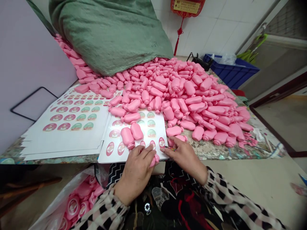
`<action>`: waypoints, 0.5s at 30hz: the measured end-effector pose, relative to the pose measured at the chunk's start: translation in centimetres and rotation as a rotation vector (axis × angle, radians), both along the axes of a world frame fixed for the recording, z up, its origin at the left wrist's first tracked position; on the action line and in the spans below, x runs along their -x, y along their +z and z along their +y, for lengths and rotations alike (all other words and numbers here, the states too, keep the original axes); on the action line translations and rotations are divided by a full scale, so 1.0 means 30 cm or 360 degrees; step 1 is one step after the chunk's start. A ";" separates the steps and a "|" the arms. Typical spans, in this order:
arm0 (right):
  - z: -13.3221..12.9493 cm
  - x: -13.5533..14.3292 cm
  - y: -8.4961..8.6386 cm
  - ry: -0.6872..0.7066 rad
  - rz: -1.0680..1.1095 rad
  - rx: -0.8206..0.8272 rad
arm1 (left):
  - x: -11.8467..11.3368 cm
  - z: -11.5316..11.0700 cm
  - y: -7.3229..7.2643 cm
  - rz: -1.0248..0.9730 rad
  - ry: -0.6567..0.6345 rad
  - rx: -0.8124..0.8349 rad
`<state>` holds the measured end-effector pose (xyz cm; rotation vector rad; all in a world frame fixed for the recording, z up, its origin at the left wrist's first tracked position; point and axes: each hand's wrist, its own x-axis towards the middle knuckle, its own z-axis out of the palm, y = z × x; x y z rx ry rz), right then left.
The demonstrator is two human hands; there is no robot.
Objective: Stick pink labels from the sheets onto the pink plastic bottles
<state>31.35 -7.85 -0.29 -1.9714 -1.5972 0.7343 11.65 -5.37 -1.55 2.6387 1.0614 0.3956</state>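
Observation:
My left hand is closed round a small pink plastic bottle, most of it hidden under the fingers and palm. It rests at the front edge of a white sticker sheet printed with oval and rounded labels. My right hand lies at the sheet's right edge, thumb and forefinger apart, a fingertip touching a pink oval sticker. Two loose pink bottles lie on the sheet just beyond my left hand.
A large heap of pink bottles spills from a green sack across the table. More sticker sheets are stacked at the left. Below the table, a plastic bag holds labelled pink bottles. A blue crate stands behind at right.

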 end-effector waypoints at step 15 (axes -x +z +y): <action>0.015 -0.011 -0.007 0.0123 -0.0059 0.0033 | -0.005 0.003 -0.005 0.0018 -0.0058 0.0135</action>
